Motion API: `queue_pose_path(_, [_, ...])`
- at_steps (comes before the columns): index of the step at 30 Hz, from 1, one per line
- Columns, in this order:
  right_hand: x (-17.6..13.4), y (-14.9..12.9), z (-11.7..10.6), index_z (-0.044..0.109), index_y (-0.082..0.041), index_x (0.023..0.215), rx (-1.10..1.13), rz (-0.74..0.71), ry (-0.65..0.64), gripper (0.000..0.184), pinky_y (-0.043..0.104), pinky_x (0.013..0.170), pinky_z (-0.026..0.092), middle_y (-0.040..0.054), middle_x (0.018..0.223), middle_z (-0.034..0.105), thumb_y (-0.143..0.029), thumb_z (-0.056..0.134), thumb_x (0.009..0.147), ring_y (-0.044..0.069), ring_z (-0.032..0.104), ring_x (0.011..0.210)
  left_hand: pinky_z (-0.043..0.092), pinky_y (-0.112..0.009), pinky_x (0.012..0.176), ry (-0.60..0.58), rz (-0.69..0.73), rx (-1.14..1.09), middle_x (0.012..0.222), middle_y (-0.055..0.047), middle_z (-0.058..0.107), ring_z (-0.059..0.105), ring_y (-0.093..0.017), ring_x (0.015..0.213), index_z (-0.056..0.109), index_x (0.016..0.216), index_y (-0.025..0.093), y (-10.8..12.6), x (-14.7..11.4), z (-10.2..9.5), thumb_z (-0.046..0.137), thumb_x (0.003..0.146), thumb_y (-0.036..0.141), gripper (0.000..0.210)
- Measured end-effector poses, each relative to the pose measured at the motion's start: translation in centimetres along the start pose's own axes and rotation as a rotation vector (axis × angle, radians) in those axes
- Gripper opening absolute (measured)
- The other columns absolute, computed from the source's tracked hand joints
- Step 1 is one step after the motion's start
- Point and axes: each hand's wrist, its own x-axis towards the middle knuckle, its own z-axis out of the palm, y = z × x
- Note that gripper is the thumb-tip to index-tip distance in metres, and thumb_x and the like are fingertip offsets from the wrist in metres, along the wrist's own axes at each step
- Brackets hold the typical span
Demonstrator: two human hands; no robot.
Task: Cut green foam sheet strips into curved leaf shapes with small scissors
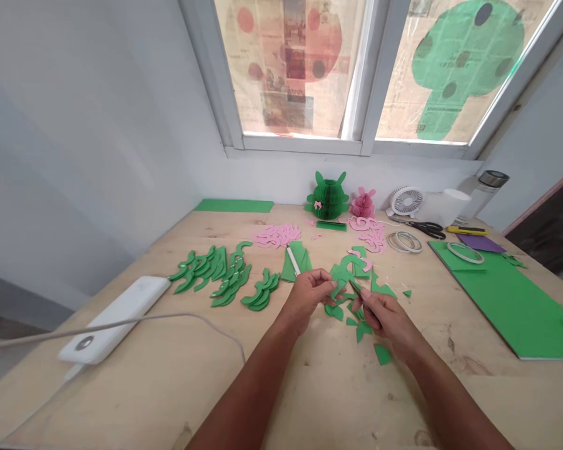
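Note:
My left hand (310,292) pinches a piece of green paper (341,274) with a curved outline, held above the table. At its right edge my right hand (388,315) is closed round a pair of scissors (355,287); the narrow dark blades meet the paper, while the handles are mostly hidden in the fingers. Below both hands lie several green paper scraps (363,330). A white pen (293,261) rests on green sheets (303,253) just beyond my left hand. Piles of curved green cut-outs (232,284) are spread to the left.
Pink cut-outs (278,235) lie farther back, near a green honeycomb paper figure (329,199) and a pink one (363,203). On the right are tape rolls (408,242), black-handled scissors (429,229), a fan (406,201) and green card (520,306). A white power bank (117,319) with a cable sits left.

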Motion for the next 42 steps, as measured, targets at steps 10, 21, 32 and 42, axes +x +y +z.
queue_pose_path(10, [-0.01,0.12,0.09,0.061,-0.014,0.069,0.016,0.025,-0.063,0.050,0.022,0.036,0.011,-0.0091,0.037,0.027,-0.060,0.044,0.079,0.006,0.017,0.034,0.044,-0.023,0.047,-0.067,-0.038,0.032,0.057,-0.001,0.062,0.059,-0.013,0.050,0.050,0.060,0.016,0.05,-0.34,0.08,0.069,0.058,0.027,0.022])
queue_pose_path(21, [0.19,0.61,-0.11,0.063,-0.013,0.069,0.006,0.003,-0.062,0.050,0.022,0.036,0.011,-0.0090,0.036,0.027,-0.059,0.046,0.079,0.006,0.016,0.034,0.044,-0.023,0.047,-0.069,-0.039,0.048,0.057,0.000,0.061,0.058,-0.013,0.050,0.050,0.061,0.016,0.15,-0.43,0.21,0.067,0.058,0.026,0.020])
queue_pose_path(32, [0.20,0.51,-0.10,0.063,-0.013,0.068,0.025,-0.001,-0.061,0.050,0.022,0.036,0.012,-0.0090,0.035,0.028,-0.058,0.045,0.080,0.006,0.017,0.033,0.044,-0.023,0.046,-0.059,-0.046,0.072,0.053,0.001,0.059,0.060,-0.015,0.050,0.049,0.063,0.017,0.00,-0.35,0.16,0.065,0.058,0.025,0.018])
queue_pose_path(42, [0.19,0.53,-0.04,0.063,-0.013,0.068,0.024,-0.009,-0.057,0.050,0.022,0.036,0.011,-0.0088,0.035,0.028,-0.059,0.046,0.080,0.006,0.018,0.033,0.043,-0.024,0.046,-0.068,-0.042,0.087,0.053,0.002,0.059,0.056,-0.012,0.045,0.049,0.062,0.017,0.02,-0.36,0.12,0.065,0.060,0.025,0.018])
